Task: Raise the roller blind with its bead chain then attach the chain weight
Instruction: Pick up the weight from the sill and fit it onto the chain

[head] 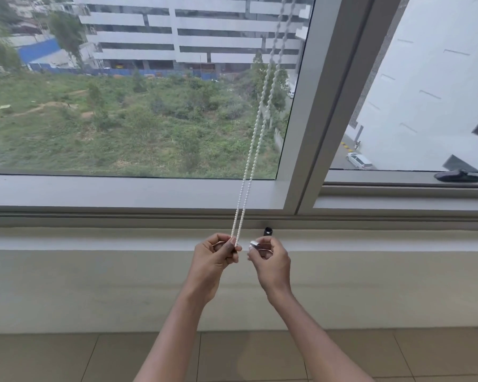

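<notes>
A white bead chain (255,133) hangs in two strands from the top of the window down to my left hand (214,257), which pinches the bottom of its loop between thumb and fingers. Just to the right, my right hand (271,260) holds a small clear chain weight (255,244) at its fingertips, a short gap from the chain's lower end. The roller blind itself is out of view above the frame.
A small black fitting (268,231) sits on the sill just behind my right hand. A black window handle (456,176) lies on the right window's frame. The grey mullion (315,106) rises right of the chain. Below is a white wall and a tiled floor.
</notes>
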The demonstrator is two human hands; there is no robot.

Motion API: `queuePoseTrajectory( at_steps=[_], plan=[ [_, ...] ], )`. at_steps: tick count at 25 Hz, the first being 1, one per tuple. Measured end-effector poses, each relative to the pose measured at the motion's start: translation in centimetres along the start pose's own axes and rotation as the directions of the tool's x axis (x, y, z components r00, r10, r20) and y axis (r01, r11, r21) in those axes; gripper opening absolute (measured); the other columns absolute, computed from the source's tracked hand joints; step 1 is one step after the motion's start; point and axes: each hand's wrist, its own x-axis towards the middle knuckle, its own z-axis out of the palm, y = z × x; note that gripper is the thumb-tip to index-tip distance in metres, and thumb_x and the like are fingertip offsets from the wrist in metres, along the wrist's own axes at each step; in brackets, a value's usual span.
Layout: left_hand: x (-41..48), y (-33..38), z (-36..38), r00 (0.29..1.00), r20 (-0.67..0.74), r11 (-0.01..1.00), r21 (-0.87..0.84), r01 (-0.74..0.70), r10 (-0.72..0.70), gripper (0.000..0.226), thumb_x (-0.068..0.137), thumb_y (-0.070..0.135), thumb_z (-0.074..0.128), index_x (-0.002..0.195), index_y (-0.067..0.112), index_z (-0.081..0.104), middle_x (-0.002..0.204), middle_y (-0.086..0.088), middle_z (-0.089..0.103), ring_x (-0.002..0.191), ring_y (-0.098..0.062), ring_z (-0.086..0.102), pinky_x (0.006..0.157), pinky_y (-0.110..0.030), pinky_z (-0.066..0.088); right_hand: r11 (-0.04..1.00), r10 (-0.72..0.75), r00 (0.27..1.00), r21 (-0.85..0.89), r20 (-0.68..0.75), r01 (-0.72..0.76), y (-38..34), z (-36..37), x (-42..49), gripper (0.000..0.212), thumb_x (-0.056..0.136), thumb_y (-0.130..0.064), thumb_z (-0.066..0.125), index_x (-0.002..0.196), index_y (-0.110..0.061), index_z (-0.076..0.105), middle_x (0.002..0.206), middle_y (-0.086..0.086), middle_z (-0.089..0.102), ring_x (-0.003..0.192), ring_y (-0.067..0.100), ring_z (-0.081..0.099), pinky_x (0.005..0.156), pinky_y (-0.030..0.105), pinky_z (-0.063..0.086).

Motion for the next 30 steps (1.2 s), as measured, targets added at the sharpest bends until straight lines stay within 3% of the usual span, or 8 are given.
queuePoseTrajectory(
  at_steps=[2, 6, 9, 12, 15, 22, 26, 30],
  plan=[
    [0.0, -0.3, 1.2, 1.000, -0.012, 1.000, -0.005, 0.014, -0.014, 0.006, 0.100, 0.003, 0.070, 0.094, 0.004, 0.070, 0.080, -0.012, 0.076, 0.062, -0.016, 0.068, 0.072, -0.028, 0.061, 0.989, 0.034, 0.998, 0.142, 0.052, -0.041, -1.0, -1.7, -0.4, 0.022, 0.087, -0.004, 0.078, 0.100, -0.018, 0.067, 0.094, 0.002, 0.076, 0.082, 0.018, 0.080, 0.077, 0.030, 0.062],
    [-0.3, -1.2, 3.7, 0.999, 0.010, 0.994, -0.102, 0.044, -0.043, 0.006, 0.099, -0.001, 0.070, 0.099, 0.004, 0.065, 0.084, -0.017, 0.080, 0.073, -0.020, 0.079, 0.076, -0.030, 0.066, 0.967, -0.014, 0.989, 0.253, 0.151, -0.025, -2.7, -4.8, -0.8, 0.030, 0.092, -0.004, 0.076, 0.116, -0.022, 0.078, 0.101, -0.003, 0.081, 0.093, 0.004, 0.074, 0.086, 0.016, 0.058],
    [-0.6, -2.0, 5.2, 0.998, -0.004, 0.979, -0.192, 0.064, -0.066, 0.011, 0.096, -0.003, 0.072, 0.097, 0.004, 0.064, 0.088, -0.019, 0.081, 0.076, -0.020, 0.080, 0.076, -0.028, 0.065, 0.937, -0.028, 0.977, 0.345, 0.211, -0.048, -3.3, -7.1, -1.0, 0.029, 0.090, 0.001, 0.077, 0.113, -0.016, 0.078, 0.097, -0.002, 0.079, 0.091, 0.009, 0.073, 0.091, 0.023, 0.060],
    [-0.9, -2.8, 6.3, 0.994, -0.019, 0.965, -0.246, 0.096, -0.104, 0.008, 0.088, -0.003, 0.077, 0.093, 0.002, 0.071, 0.090, -0.019, 0.080, 0.075, -0.019, 0.080, 0.074, -0.025, 0.065, 0.919, -0.056, 0.972, 0.392, 0.229, -0.039, -3.7, -9.2, -1.2, 0.027, 0.085, 0.003, 0.082, 0.106, -0.012, 0.074, 0.091, -0.002, 0.079, 0.088, 0.012, 0.075, 0.085, 0.023, 0.061],
    [-1.2, -3.4, 7.0, 0.992, -0.007, 0.954, -0.276, 0.121, -0.128, 0.016, 0.078, 0.003, 0.081, 0.093, 0.000, 0.077, 0.090, -0.017, 0.080, 0.076, -0.018, 0.079, 0.075, -0.024, 0.065, 0.916, -0.086, 0.973, 0.401, 0.213, -0.006, -3.7, -10.7, -1.1, 0.023, 0.087, 0.005, 0.080, 0.107, -0.003, 0.073, 0.089, -0.002, 0.080, 0.083, 0.012, 0.075, 0.081, 0.021, 0.060],
    [-1.6, -4.5, 9.4, 0.980, 0.049, 0.945, -0.258, 0.201, -0.195, 0.019, 0.095, -0.005, 0.072, 0.089, 0.007, 0.086, 0.084, -0.010, 0.079, 0.064, -0.011, 0.071, 0.063, -0.020, 0.061, 0.933, -0.168, 0.959, 0.352, 0.228, 0.080, -3.4, -12.4, -1.1, 0.014, 0.090, 0.006, 0.075, 0.100, -0.005, 0.072, 0.091, 0.003, 0.082, 0.088, 0.017, 0.080, 0.081, 0.020, 0.060],
    [-1.9, -4.8, 10.6, 0.987, 0.019, 0.962, -0.223, 0.157, -0.157, 0.016, 0.083, 0.002, 0.083, 0.093, 0.008, 0.071, 0.083, -0.009, 0.080, 0.066, -0.013, 0.074, 0.064, -0.023, 0.062, 0.936, -0.167, 0.964, 0.340, 0.206, 0.089, -3.0, -12.9, -0.8, 0.017, 0.087, 0.000, 0.082, 0.101, -0.006, 0.075, 0.099, 0.016, 0.080, 0.090, 0.019, 0.077, 0.085, 0.025, 0.061],
    [-2.1, -5.6, 10.9, 0.986, 0.032, 0.967, -0.195, 0.165, -0.162, 0.021, 0.084, 0.004, 0.085, 0.094, 0.012, 0.067, 0.087, -0.006, 0.081, 0.070, -0.012, 0.074, 0.067, -0.024, 0.062, 0.950, -0.165, 0.966, 0.296, 0.198, 0.101, -2.4, -13.3, -0.8, 0.017, 0.084, -0.003, 0.085, 0.098, -0.010, 0.078, 0.095, 0.010, 0.082, 0.089, 0.019, 0.078, 0.084, 0.026, 0.062]
  ],
)
